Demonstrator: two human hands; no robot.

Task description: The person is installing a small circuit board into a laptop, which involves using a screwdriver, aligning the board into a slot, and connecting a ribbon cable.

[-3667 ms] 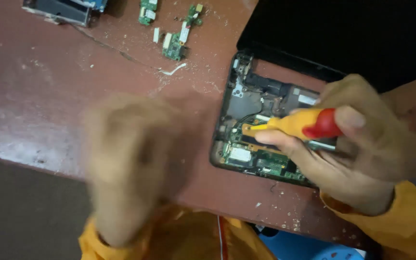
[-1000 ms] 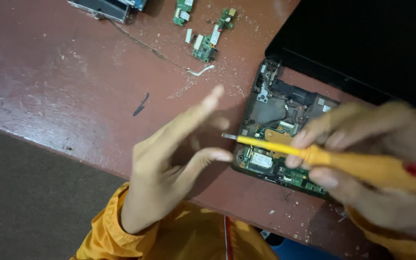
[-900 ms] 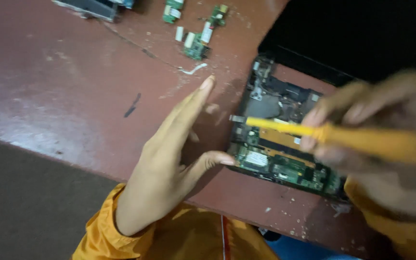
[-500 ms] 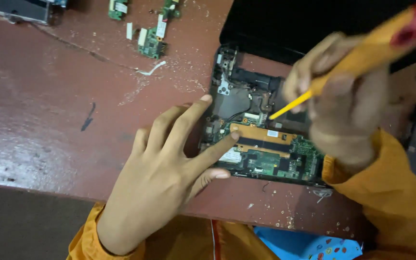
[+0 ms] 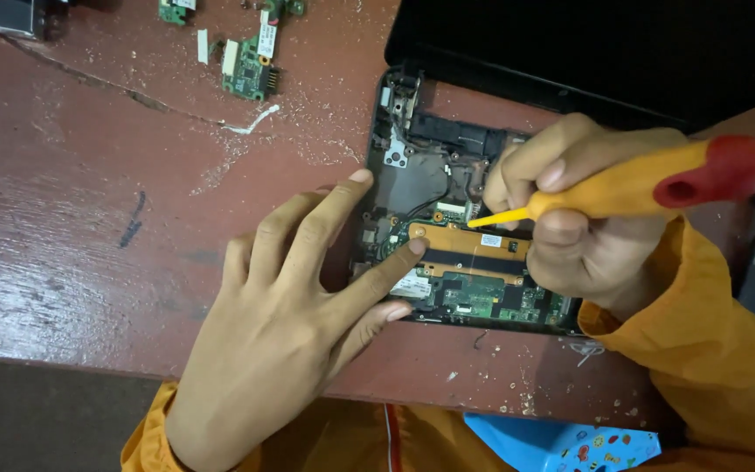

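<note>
The left hand [image 5: 290, 323] lies flat and open, holding nothing, its fingertips now pressing the near edge of the opened device [image 5: 447, 245]; a second ago it hung lifted above the surface [image 5: 72, 218]. The right hand [image 5: 570, 218] is closed around a yellow, red-capped screwdriver [image 5: 622, 188], whose tip has come down onto the copper strip [image 5: 469, 249] inside. Small green circuit boards [image 5: 246, 70] lie well apart at the far edge.

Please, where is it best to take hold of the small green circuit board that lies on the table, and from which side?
Take the small green circuit board by its two long edges, coming from straight above. It lies flat on the red table, so probably only the thin edges offer a pinch. Its left and lower sides look free; a white strip lies at its top right corner.
</note>
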